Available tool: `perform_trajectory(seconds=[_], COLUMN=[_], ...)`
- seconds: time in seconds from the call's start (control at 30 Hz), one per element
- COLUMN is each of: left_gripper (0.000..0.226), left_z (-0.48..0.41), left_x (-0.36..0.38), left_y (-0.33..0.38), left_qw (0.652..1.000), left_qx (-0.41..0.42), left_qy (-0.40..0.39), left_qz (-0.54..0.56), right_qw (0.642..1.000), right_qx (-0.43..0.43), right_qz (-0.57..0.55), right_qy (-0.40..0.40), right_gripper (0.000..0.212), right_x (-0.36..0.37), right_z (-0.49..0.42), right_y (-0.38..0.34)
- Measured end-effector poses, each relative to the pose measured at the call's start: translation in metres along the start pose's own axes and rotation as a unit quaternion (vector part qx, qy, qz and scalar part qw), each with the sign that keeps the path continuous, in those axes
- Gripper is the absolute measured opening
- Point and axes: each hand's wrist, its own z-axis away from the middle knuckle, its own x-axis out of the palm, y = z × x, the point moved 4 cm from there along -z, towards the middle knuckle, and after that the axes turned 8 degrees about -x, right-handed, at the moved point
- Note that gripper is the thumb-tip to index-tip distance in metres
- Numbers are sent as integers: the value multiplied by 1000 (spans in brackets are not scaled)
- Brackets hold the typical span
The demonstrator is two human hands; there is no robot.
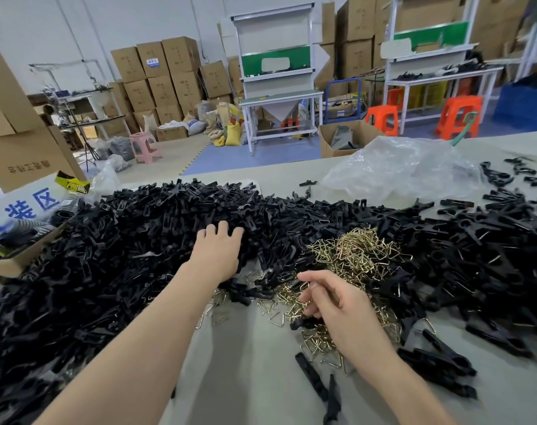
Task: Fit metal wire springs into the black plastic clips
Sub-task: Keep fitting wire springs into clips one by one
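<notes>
Across the table (245, 378) in front of me, clips (123, 256) are lying in a deep black heap that is running from 9 o'clock round to 12 o'clock, and a thinner spread of them is stretching out toward 3 o'clock. Just right of centre, at about 2 o'clock from the middle, springs (362, 256) are sitting in a tangled brass-coloured mound, and more of them are trailing down toward 5 o'clock, some lying single on the bare surface. I am seeing the left hand (218, 256) resting palm down on the heap near the centre, its fingertips sinking among the clips, so I cannot tell whether it is gripping any. I am seeing the right hand (331, 305) hovering over the lower springs at about 5 o'clock, its fingers curling inward with the thumb close to them; I cannot tell whether it is pinching a spring or holding nothing. A few loose clips are lying apart from the rest at 6 o'clock, on bare table. A crumpled plastic bag (399, 170) is lying on the far side at 1 o'clock, just beyond the clips. A box (24, 154) is standing at 10 o'clock, beside the heap's far left edge. Beyond the table, a workbench (279, 96) is standing at 12 o'clock and an orange stool (458, 115) is sitting at 2 o'clock.
</notes>
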Motion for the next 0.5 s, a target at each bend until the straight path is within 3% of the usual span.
perform_trajectory(seconds=[0.23, 0.4, 0.5], left_gripper=[42, 29, 28], left_z=[16, 42, 55], left_x=[-2, -2, -7], left_y=[1, 16, 12], left_qw=[996, 992, 980], left_qx=[44, 91, 67], left_qy=[-48, 33, 74], left_qz=[56, 84, 170], right_qw=[1000, 1000, 1000], right_qx=[0, -3, -6], right_qz=[6, 12, 14], right_qy=[1, 1, 2], right_gripper=[39, 37, 37], right_x=[0, -1, -2], right_z=[1, 2, 3], right_y=[-3, -6, -7])
